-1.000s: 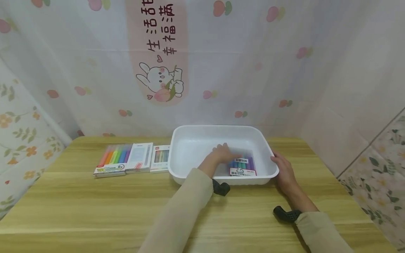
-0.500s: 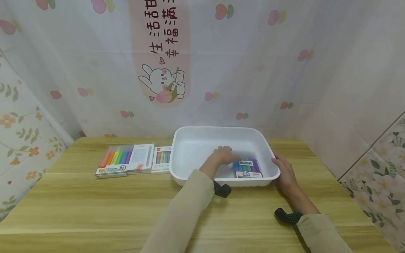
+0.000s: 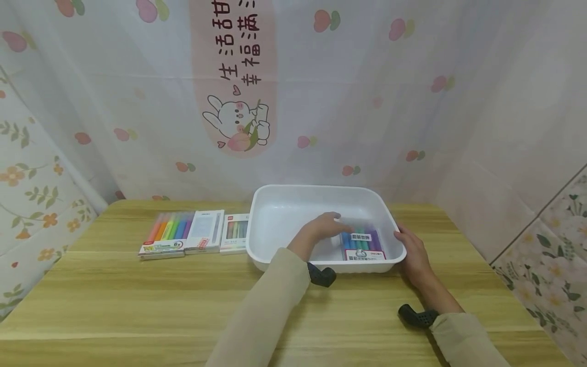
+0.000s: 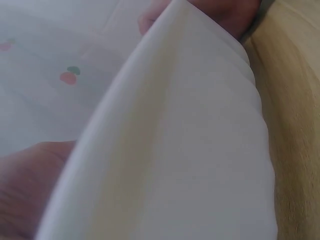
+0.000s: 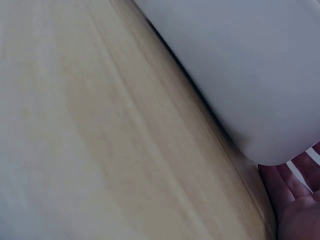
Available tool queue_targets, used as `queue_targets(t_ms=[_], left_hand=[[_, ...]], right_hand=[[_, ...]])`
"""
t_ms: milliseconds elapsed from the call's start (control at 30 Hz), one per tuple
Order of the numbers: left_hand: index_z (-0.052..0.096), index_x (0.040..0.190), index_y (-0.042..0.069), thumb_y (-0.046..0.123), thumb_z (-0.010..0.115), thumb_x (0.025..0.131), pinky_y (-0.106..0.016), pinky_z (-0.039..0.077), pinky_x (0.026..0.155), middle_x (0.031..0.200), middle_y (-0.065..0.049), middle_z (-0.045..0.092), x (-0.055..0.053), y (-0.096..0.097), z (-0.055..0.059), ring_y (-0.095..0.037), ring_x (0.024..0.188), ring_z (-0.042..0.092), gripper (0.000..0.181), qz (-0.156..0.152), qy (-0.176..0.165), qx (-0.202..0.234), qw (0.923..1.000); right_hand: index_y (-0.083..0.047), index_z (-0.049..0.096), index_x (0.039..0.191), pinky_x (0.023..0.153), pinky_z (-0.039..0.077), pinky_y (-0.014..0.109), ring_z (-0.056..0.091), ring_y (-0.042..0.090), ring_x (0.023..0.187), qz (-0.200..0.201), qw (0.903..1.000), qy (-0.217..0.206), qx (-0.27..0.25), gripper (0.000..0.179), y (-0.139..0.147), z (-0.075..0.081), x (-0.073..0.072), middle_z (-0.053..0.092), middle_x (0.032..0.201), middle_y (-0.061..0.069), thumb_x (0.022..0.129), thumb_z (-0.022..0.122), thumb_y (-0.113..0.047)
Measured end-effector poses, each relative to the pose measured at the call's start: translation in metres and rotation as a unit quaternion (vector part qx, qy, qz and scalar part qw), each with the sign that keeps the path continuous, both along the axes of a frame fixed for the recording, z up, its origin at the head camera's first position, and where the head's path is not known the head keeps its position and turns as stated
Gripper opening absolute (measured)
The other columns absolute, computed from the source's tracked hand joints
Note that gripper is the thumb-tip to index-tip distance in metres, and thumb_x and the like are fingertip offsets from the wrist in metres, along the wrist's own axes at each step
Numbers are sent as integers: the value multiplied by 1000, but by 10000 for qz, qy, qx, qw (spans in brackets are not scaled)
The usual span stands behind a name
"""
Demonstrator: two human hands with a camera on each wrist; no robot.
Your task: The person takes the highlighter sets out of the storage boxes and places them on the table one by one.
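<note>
A white plastic tray (image 3: 293, 264) with rounded corners sits on the wooden table. Inside it, toward the front right corner, lies a clear pack of colored pens (image 3: 364, 244), blue through green to purple, with a white label. My left hand (image 3: 321, 228) reaches over the front rim into the tray, just left of the pack, its fingers loosely extended. Gripping the tray's right front corner is my right hand (image 3: 415, 255), with the thumb at the rim. In the right wrist view, that hand's fingers (image 5: 290, 182) reach under the tray's corner.
Left of the tray, side by side, are a pack of rainbow-colored pens (image 3: 167, 234), a white box (image 3: 204, 232) with a red sticker, and a flat box with colored sticks pictured (image 3: 235, 234). A printed curtain (image 3: 321, 102) hangs behind the table (image 3: 137, 306).
The pen pack in the tray has shifted slightly right and come to lie still. My left hand has moved a little to the right. My right hand stays on the tray's corner.
</note>
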State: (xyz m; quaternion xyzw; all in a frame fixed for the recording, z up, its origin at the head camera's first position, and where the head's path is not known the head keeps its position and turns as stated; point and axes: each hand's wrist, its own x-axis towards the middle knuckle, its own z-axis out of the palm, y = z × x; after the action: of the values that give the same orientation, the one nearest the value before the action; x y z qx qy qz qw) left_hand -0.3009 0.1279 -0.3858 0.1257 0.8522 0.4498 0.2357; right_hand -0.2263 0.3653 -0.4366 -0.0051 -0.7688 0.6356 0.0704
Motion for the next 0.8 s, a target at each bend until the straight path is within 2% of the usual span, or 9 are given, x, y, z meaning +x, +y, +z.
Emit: queue_targets(t_ms=[67,133,267,333,367,467,567,667,800], left_hand=[[37,156,15,39,68,93,-49,42,116,163,-12,37,0,1,1,-36,142,46,75,41,-180,216,9996],[36,157,17,37,69,93,-49,45,113,157,-13,45,1,1,2,-36,138,51,75,76,-334,401,9986],[33,158,18,34,71,92,-43,53,104,136,-14,62,2,3,3,-29,117,64,78,115,-507,619,9967],[32,159,18,32,73,92,-40,56,99,129,-13,64,3,3,4,-26,105,67,80,115,-598,733,9954],[31,159,18,30,74,92,-39,57,96,128,-14,63,3,3,4,-25,100,68,81,117,-656,812,9945],[29,160,18,27,75,91,-37,59,92,131,-14,61,3,3,4,-23,93,69,84,106,-773,999,9919],[28,160,18,23,76,91,-37,61,88,131,-17,61,3,2,4,-24,90,70,84,71,-833,1123,9901],[22,161,15,17,75,91,-37,62,85,132,-21,59,2,3,4,-25,90,71,89,3,-1059,1300,9858],[4,163,6,9,76,89,-36,62,85,139,-27,50,2,3,4,-27,92,70,103,42,-1439,1537,9776]], right_hand=[[0,32,156,94,43,5,50,-14,115,10,10000,45,-19,55,0,-1,0,29,161,29,110,33,-31],[0,33,156,94,44,5,51,-14,114,11,10000,80,-33,55,0,-2,0,32,161,26,110,34,-30],[1,35,155,93,46,6,53,-12,114,-9,9999,122,-23,55,1,-4,0,53,148,1,110,35,-30],[1,36,154,93,45,6,53,-12,114,-15,9999,124,2,55,2,-4,0,55,139,-10,110,36,-30],[2,36,154,93,45,6,53,-11,114,-17,9999,119,-8,55,2,-4,0,56,138,-11,109,36,-30],[0,35,155,93,44,5,51,-12,116,-29,10000,59,51,55,2,-3,0,50,152,4,110,35,-30],[-2,32,157,94,42,4,48,-11,119,14,9999,-27,134,56,1,-1,0,35,161,21,110,32,-32],[-4,30,158,93,41,3,46,-10,120,65,9996,-102,236,56,1,0,1,29,163,24,110,29,-33],[-4,31,158,92,41,2,46,-10,119,16,9995,-121,275,55,1,1,1,31,163,23,110,29,-33]])
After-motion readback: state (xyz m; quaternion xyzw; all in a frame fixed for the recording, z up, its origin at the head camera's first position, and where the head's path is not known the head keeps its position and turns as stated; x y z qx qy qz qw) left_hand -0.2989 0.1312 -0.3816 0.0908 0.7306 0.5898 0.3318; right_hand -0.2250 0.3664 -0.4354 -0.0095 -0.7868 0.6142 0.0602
